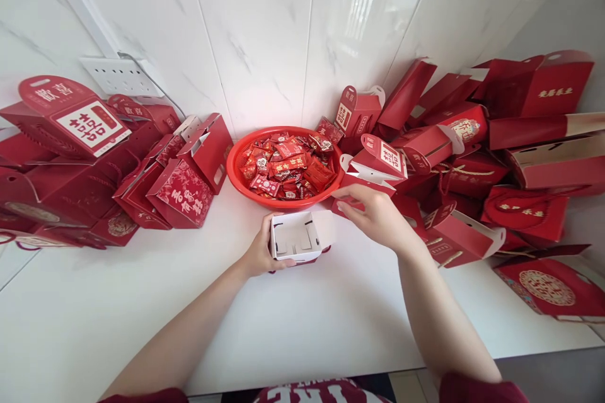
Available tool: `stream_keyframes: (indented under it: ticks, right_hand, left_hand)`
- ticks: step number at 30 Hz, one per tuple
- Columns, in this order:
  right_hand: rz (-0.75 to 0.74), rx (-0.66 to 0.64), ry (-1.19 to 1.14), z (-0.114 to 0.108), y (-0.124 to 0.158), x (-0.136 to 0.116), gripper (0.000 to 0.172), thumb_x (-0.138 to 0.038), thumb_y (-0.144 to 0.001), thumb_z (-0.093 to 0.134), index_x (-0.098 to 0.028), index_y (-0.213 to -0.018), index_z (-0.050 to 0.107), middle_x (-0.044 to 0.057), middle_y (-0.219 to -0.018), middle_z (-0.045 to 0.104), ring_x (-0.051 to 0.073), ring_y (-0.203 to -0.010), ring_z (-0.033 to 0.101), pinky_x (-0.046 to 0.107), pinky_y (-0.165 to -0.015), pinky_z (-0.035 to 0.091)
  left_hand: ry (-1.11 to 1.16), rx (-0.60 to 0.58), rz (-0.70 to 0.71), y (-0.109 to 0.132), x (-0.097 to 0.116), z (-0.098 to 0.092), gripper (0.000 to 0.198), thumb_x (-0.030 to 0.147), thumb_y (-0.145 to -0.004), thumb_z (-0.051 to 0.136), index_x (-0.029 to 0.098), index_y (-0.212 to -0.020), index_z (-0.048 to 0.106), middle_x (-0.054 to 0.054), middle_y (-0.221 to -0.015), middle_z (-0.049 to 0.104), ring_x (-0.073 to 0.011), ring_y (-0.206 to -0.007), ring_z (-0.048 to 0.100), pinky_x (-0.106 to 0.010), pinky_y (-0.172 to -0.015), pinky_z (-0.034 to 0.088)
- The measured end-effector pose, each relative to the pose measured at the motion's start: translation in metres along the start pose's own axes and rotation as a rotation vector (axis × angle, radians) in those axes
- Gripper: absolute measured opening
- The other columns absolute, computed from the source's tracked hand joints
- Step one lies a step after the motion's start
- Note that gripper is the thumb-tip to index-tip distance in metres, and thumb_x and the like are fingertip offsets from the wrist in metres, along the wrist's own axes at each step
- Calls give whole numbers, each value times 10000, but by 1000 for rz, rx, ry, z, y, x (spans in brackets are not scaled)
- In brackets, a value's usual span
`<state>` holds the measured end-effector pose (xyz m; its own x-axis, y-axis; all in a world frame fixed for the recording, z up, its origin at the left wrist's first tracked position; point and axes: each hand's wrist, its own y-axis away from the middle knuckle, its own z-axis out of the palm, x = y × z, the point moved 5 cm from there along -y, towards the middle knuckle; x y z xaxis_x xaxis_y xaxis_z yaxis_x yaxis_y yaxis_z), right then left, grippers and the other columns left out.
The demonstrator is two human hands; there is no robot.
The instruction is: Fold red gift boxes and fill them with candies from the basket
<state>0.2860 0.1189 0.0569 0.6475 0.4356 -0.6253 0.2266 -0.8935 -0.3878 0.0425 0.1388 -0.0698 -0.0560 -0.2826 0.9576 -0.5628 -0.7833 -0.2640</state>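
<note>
My left hand (261,250) grips a small gift box (297,236) by its left side and near edge, just above the white table. The box's top is open, showing a white inside with slots and no candy; a pale flap at its right side is blurred. My right hand (375,211) hovers to the right of the box, by the right rim of a red plastic basket (231,170). Its fingers are slightly bent and apart, with nothing visible in them. Red-wrapped candies (286,167) fill the basket, behind the box.
Red gift boxes (539,88) are piled along the right, some with open tops. More red boxes (182,192) are stacked at the left, below a wall socket (120,77) with a cable. The white table (265,334) meets a tiled wall (265,31) behind the basket.
</note>
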Motion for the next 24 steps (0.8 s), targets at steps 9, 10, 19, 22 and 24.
stream_keyframes:
  ticks: [9,10,19,22,24]
  right_hand:
    - [60,-206,145,91,-110,27,269,-90,-875,541,-128,-1117,652,136,-1164,673,234,-1077,626,357,-950,469]
    - [72,-211,149,98,-118,33,294,-73,-847,566,-117,-1128,641,150,-1180,666,244,-1088,620,360,-948,465]
    - [97,-207,54,107,-129,43,55,-204,-839,637,-179,-794,618,34,-771,655,189,-751,584,301,-744,427]
    - [118,-175,-71,96,-125,43,306,-387,-886,599,-190,-666,521,-21,-606,538,144,-598,502,272,-627,399]
    - [131,-166,-170,92,-122,44,356,-456,-903,557,-193,-669,504,-29,-590,522,132,-562,489,261,-580,393]
  left_hand:
    - [-48,-1,-28,5,5,2,966,352,-606,881,242,-1373,304,-162,-1381,458,-350,-1299,472,-501,-1059,417]
    - [-62,-3,-29,6,5,1,968,347,-604,882,244,-1372,302,-153,-1361,474,-340,-1282,485,-489,-1056,421]
    - [-73,-18,-58,6,3,0,992,317,-604,879,244,-1384,270,-148,-1337,479,-336,-1253,499,-480,-1045,424]
    - [-55,-17,-56,6,2,0,989,316,-602,877,244,-1380,271,-151,-1341,478,-343,-1256,496,-493,-1042,427]
    - [-45,-21,-45,5,2,1,976,317,-609,871,248,-1378,273,-150,-1350,474,-343,-1268,489,-499,-1052,421]
